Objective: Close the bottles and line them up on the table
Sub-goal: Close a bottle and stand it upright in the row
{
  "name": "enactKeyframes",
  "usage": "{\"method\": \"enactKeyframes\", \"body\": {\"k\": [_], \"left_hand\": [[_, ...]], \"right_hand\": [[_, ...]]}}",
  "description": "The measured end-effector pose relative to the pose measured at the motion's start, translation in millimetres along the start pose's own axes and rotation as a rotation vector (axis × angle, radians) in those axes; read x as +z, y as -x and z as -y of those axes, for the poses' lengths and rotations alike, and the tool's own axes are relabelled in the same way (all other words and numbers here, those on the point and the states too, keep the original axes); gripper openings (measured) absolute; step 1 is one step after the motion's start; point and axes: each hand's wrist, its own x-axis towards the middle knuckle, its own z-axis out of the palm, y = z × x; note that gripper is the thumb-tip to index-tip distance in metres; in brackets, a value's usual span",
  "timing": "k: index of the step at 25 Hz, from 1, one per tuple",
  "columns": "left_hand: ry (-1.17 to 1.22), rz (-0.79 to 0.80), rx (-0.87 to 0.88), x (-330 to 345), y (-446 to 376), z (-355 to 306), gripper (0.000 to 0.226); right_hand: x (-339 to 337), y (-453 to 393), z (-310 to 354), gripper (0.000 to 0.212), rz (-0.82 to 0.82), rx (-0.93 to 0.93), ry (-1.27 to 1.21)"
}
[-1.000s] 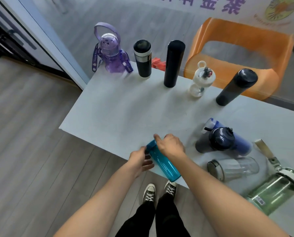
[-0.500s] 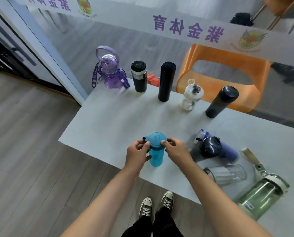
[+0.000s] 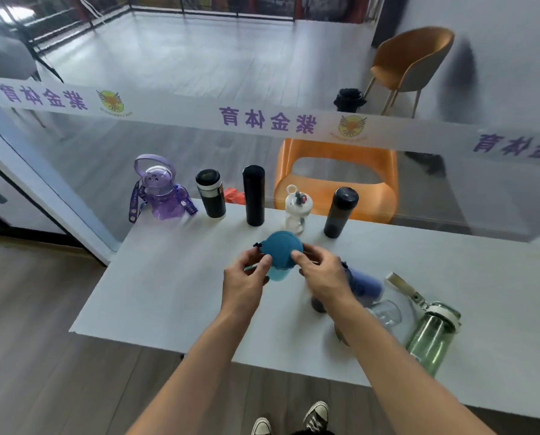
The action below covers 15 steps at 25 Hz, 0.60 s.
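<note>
The teal bottle (image 3: pixel 281 257), which was lying on its side at the table's (image 3: pixel 168 277) near edge a second ago, is now being held upright and raised above the table, its round lid facing the camera. It is being carried toward the back row, in front of the small white bottle (image 3: pixel 297 208). The left hand (image 3: pixel 246 277) is being kept curled about the bottle's left side, thumb pressed near the lid's rim; the right hand (image 3: pixel 320 273) is being kept partly closed, its fingertips (image 3: pixel 297 256) pinching the lid's right edge. Whether the lid is being turned or only steadied cannot be told, since the right hand is blurred.

Behind the teal bottle, five bottles are already standing in a row at the table's far edge: the purple jug (image 3: pixel 160 193), the steel-banded flask (image 3: pixel 210 197), the tall black flask (image 3: pixel 254 196), the white bottle and the dark flask (image 3: pixel 339 213). Right of the teal bottle, the navy bottle (image 3: pixel 362 282), the clear bottle (image 3: pixel 386 312) and the green bottle (image 3: pixel 432 337) are still lying on their sides.

The task is judged to be past halfway: the teal bottle is being closed or checked, and a free spot in the row, probably right of the dark flask, is being left for it.
</note>
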Motion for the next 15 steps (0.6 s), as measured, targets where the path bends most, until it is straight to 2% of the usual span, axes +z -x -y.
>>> {"method": "enactKeyframes", "body": {"k": [3, 7, 11, 15], "left_hand": [[-0.045, 0.076, 0.067, 30, -4, -29, 0.033], [-0.082, 0.181, 0.132, 77, -12, -51, 0.034], [-0.116, 0.211, 0.172, 134, -27, -54, 0.03], [-0.118, 0.197, 0.13, 201, -39, -41, 0.027]], "right_hand": [[-31, -5, 16, 0.044, -0.062, -0.043, -0.036], [-81, -18, 27, 0.036, -0.15, -0.082, -0.121], [-132, -42, 20, 0.026, -0.186, -0.089, -0.179], [-189, -79, 4, 0.028, -0.185, -0.066, -0.163]]}}
